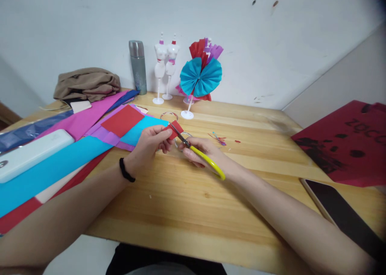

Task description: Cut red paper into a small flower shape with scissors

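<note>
A single head-worn camera is looking out from the near side of the table [181, 210], facing forward and down toward the wall [193, 9] at the far side. It is sitting above the lap [126, 261], which is showing at the near edge, and is framing the left hand [153, 140] and right hand [205, 149] near mid-view.

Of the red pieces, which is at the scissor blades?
The small red piece pinched in the left hand, by the yellow-handled scissors; the larger red sheet lies unheld, partly over purple material.
</note>
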`<act>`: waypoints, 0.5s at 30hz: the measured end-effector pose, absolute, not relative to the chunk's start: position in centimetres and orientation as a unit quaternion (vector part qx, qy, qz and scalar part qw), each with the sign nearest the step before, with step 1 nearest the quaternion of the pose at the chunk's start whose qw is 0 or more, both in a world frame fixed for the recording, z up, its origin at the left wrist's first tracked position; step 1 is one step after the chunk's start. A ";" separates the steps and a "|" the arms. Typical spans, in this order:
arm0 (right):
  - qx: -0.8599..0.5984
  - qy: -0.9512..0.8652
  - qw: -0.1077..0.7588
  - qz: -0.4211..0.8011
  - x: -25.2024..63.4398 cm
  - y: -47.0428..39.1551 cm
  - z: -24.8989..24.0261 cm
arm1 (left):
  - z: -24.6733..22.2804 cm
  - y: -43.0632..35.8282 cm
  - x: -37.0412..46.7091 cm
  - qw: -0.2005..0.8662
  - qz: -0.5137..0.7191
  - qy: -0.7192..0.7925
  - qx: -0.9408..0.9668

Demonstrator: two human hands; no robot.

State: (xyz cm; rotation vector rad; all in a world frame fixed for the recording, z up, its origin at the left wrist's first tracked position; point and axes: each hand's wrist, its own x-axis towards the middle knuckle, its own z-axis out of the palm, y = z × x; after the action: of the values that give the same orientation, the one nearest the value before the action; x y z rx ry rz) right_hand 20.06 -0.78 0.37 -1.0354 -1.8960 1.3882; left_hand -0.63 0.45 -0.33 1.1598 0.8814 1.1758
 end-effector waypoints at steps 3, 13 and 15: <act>-0.387 -0.706 0.290 0.518 20.1 -0.8 0.4 | -0.2 0.4 -0.6 0.592 0.507 0.379 0.499; -0.403 -0.697 0.281 0.522 20.3 -1.0 0.9 | 0.0 0.3 -0.7 0.577 0.515 0.387 0.502; -0.405 -0.693 0.279 0.527 20.3 -1.0 0.9 | 0.0 0.3 -0.7 0.574 0.515 0.388 0.505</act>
State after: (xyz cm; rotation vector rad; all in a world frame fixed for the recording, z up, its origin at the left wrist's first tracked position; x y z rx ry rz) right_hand 20.30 -0.95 0.94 -1.0872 -1.8587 1.4138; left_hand -0.72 0.34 0.04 1.1839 0.9090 1.2062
